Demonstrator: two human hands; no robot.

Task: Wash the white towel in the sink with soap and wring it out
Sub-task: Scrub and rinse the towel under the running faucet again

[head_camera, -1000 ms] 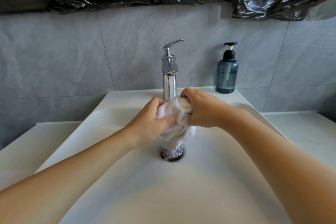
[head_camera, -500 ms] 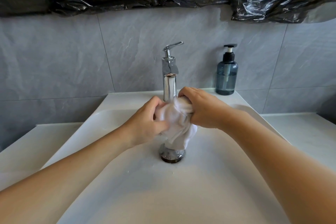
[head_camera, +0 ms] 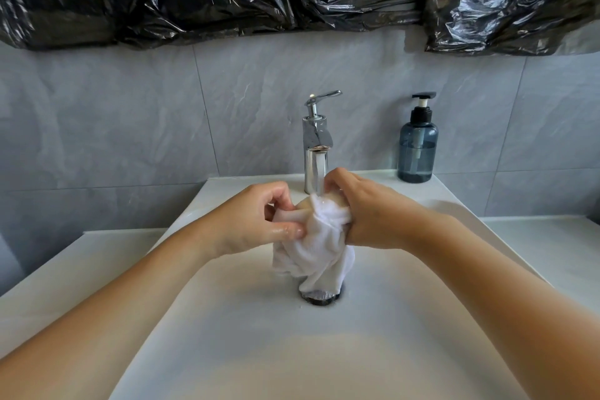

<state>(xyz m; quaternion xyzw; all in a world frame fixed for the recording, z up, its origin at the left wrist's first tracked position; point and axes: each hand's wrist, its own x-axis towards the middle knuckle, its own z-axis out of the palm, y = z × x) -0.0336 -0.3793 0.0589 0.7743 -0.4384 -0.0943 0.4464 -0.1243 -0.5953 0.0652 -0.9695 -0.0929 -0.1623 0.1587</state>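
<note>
Nearby, unlabelled blue soap bottle [head_camera: 418,148]

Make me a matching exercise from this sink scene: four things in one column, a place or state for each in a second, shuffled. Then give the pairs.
Things:
1. white towel
2. soap bottle
3. faucet
4. drain

Places or states:
A. stands on the back right corner of the sink
B. bunched between the left hand and the right hand
C. sits in the basin floor, under the hanging cloth
D. runs water, lever up

Pairs: 1-B, 2-A, 3-D, 4-C
</note>
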